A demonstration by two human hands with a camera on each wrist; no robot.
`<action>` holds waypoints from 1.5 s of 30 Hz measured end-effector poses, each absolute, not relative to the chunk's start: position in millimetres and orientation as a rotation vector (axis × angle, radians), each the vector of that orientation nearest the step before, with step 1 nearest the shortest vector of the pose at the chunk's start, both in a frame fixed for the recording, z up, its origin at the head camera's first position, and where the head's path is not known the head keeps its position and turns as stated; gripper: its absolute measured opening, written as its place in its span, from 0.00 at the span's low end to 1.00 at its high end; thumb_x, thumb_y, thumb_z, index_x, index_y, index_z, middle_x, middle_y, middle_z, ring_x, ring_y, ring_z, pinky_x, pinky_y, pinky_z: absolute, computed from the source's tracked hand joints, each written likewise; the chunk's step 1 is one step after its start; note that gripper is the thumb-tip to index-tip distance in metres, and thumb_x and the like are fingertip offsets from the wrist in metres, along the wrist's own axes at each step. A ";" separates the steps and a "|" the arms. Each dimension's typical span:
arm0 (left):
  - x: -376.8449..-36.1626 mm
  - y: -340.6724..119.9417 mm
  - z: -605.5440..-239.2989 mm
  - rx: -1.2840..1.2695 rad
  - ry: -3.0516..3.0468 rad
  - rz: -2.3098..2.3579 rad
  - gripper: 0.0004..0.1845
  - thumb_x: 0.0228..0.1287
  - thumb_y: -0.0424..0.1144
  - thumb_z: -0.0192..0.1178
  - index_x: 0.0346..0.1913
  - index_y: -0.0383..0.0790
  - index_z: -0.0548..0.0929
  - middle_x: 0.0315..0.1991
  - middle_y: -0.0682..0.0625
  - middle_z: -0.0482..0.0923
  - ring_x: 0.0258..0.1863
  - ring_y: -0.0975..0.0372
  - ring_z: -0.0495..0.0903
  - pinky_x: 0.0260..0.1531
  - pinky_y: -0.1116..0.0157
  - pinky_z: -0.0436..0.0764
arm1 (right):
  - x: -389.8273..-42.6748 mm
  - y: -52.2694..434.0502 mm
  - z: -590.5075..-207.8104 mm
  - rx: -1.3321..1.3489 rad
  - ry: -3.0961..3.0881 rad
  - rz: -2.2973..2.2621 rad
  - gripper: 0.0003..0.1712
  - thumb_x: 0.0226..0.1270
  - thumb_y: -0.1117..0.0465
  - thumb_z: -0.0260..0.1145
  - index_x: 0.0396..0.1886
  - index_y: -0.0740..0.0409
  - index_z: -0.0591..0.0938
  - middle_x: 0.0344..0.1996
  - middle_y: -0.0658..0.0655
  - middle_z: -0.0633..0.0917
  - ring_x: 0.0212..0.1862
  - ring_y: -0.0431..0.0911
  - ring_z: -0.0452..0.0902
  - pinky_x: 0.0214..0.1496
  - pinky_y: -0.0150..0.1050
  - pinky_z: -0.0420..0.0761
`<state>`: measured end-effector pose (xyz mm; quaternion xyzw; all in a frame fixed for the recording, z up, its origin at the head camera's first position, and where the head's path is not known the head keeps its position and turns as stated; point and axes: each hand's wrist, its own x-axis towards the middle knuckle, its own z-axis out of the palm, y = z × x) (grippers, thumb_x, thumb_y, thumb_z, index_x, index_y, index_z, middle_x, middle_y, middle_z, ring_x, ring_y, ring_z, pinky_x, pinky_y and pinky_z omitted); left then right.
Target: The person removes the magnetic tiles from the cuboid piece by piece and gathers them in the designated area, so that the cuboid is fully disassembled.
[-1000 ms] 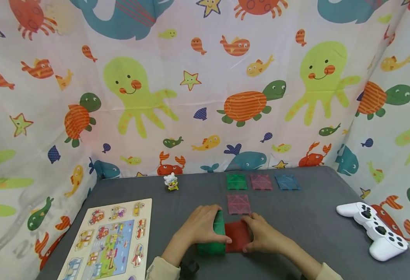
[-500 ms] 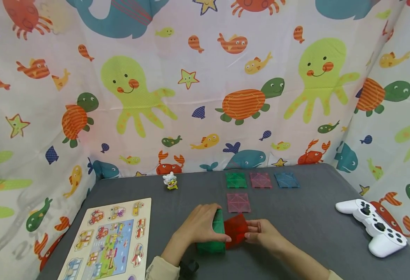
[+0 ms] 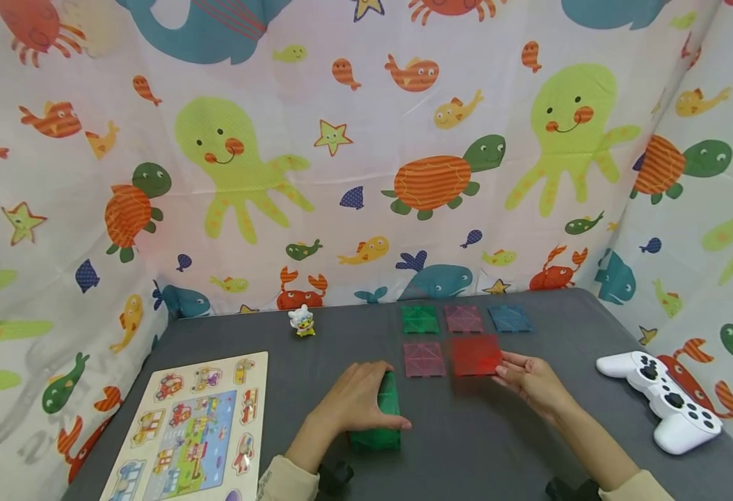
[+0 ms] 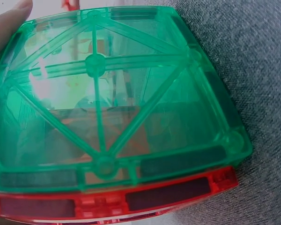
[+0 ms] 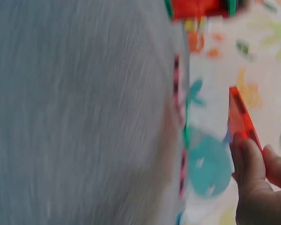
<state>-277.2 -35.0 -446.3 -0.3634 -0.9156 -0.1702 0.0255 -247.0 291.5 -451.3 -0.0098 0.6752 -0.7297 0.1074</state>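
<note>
My left hand [image 3: 354, 403] grips a small box of magnetic tiles [image 3: 389, 403] on the table, its thumb along the near side. Up close in the left wrist view, the box shows a clear green tile [image 4: 168, 112] with a red tile [image 4: 168, 194] along one edge. Between thumb and fingers, my right hand [image 3: 535, 383] pinches a red square magnetic tile [image 3: 473, 353] by its right edge. That tile is apart from the box, raised beside a flat pink tile [image 3: 424, 360]. In the right wrist view, the pinched tile [image 5: 238, 117] appears nearly edge-on.
Along the back lie a green tile [image 3: 420, 320], a pink tile [image 3: 464, 319] and a blue tile [image 3: 510, 319]. A small figurine [image 3: 302, 321] stands left of them. A puzzle board [image 3: 244, 390] lies at left, a white game controller [image 3: 663, 400] at right. A patterned curtain [image 3: 354, 167] hangs behind.
My right hand has drawn the red tile away from the box, moving it right and back toward the flat tiles. The left hand stays on the box.
</note>
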 end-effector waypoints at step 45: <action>-263.0 -85.5 -462.9 -0.886 -2.811 -1.224 0.48 0.43 0.61 0.67 0.67 0.47 0.59 0.62 0.49 0.66 0.54 0.60 0.71 0.51 0.59 0.74 | -237.9 166.4 -443.3 -0.375 2.134 -1.758 0.32 0.65 0.55 0.59 0.57 0.78 0.68 0.50 0.69 0.79 0.50 0.50 0.79 0.52 0.41 0.78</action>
